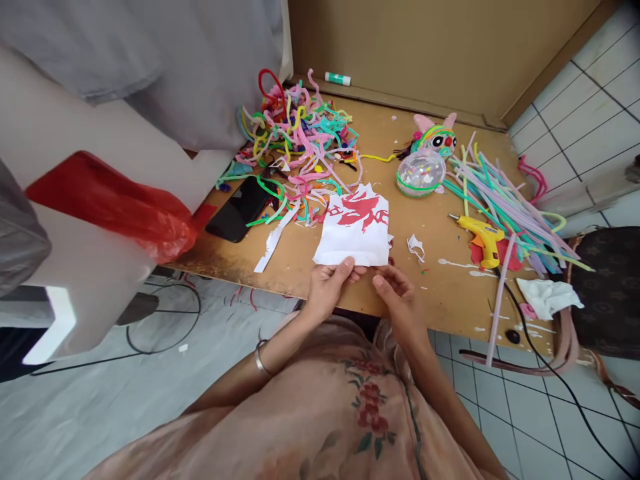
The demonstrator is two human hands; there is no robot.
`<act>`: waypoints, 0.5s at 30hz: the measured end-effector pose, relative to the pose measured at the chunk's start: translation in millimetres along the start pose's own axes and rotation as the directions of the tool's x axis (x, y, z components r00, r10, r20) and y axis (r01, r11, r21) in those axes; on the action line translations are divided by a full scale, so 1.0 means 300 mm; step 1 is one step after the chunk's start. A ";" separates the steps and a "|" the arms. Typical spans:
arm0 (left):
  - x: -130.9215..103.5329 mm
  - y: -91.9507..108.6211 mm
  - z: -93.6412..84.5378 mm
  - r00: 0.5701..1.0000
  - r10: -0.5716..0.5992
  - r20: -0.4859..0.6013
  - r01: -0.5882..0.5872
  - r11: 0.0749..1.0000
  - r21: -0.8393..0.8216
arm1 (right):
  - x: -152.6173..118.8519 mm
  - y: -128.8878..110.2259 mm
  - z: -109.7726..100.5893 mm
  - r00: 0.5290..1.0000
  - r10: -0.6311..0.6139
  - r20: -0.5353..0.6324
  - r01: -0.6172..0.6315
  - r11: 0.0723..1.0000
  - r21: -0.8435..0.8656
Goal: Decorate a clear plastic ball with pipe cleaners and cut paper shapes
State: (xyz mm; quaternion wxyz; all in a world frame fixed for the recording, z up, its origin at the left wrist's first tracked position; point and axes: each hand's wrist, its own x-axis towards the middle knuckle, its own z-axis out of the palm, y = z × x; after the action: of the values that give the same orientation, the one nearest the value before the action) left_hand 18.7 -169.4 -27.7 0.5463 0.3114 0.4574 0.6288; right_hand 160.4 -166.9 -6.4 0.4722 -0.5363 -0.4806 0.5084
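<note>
A piece of white paper (345,248) with a red printed pattern and uneven cut edges is held just above the front of the table. My left hand (327,287) pinches its bottom edge, thumb on top and fingers underneath. Close to the lower right corner is my right hand (400,297), fingers loosely curled and thumb apart from the paper; a fingertip seems to touch the edge. To the left lies a cut strip of white paper (275,239). A small torn paper scrap (415,247) rests to the right.
A tangled heap of pipe cleaners (305,127), a black phone (239,208) and a glue stick (338,79) occupy the left and back. Rightward are a clear plastic bowl (421,175), a decorated animal head (437,140), a yellow glue gun (481,239), straight pipe cleaners (520,207) and a brown bag (607,287).
</note>
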 end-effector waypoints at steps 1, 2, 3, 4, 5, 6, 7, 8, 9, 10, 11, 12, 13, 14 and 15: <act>-0.001 -0.006 -0.002 1.000 0.011 0.014 -0.011 1.000 0.015 | 0.004 -0.004 0.009 0.997 0.056 0.055 -0.060 0.996 0.067; -0.001 -0.011 -0.003 0.999 0.019 0.028 -0.020 0.999 0.032 | 0.011 -0.010 0.018 0.991 0.089 0.100 -0.101 0.987 0.124; -0.002 -0.014 -0.005 0.999 0.023 0.040 -0.025 0.998 0.051 | 0.018 -0.017 0.027 0.985 0.107 0.133 -0.130 0.976 0.175; -0.002 -0.015 -0.007 0.998 0.026 0.049 -0.029 0.997 0.074 | 0.025 -0.025 0.035 0.981 0.119 0.152 -0.151 0.964 0.221; -0.002 -0.014 -0.008 0.998 0.027 0.056 -0.032 0.995 0.098 | 0.032 -0.031 0.042 0.979 0.128 0.158 -0.166 0.952 0.259; -0.001 -0.012 -0.010 0.998 0.027 0.063 -0.034 0.992 0.121 | 0.038 -0.036 0.048 0.979 0.136 0.154 -0.176 0.942 0.286; -0.001 -0.008 -0.011 0.997 0.025 0.070 -0.035 0.989 0.141 | 0.042 -0.039 0.052 0.979 0.143 0.148 -0.182 0.936 0.302; 0.000 -0.004 -0.012 0.997 0.022 0.078 -0.035 0.987 0.157 | 0.045 -0.040 0.055 0.979 0.145 0.141 -0.183 0.933 0.310; 0.001 0.002 -0.013 0.996 0.018 0.091 -0.034 0.985 0.169 | 0.047 -0.039 0.057 0.980 0.145 0.135 -0.182 0.931 0.317; 0.002 0.007 -0.014 0.994 0.013 0.112 -0.033 0.984 0.177 | 0.049 -0.038 0.057 0.981 0.146 0.131 -0.182 0.928 0.325; 0.003 0.013 -0.015 0.990 0.007 0.142 -0.033 0.983 0.182 | 0.050 -0.037 0.056 0.980 0.150 0.131 -0.186 0.923 0.336; 0.004 0.017 -0.016 0.984 -0.002 0.177 -0.031 0.982 0.184 | 0.052 -0.036 0.054 0.979 0.156 0.134 -0.194 0.916 0.352; 0.005 0.020 -0.016 0.977 -0.013 0.214 -0.027 0.983 0.182 | 0.054 -0.037 0.050 0.976 0.164 0.142 -0.206 0.907 0.368; 0.005 0.020 -0.018 0.969 -0.021 0.246 -0.023 0.985 0.173 | 0.057 -0.038 0.047 0.973 0.173 0.152 -0.219 0.898 0.381; 0.006 0.017 -0.019 0.964 -0.024 0.265 -0.018 0.987 0.157 | 0.060 -0.041 0.042 0.970 0.184 0.159 -0.233 0.892 0.387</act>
State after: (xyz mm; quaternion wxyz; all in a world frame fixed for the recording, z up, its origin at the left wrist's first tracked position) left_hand 11.2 -168.8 -25.4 0.5774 0.4346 0.4286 0.5423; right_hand 147.7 -147.7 3.8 0.4858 -0.4450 -0.3321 0.6750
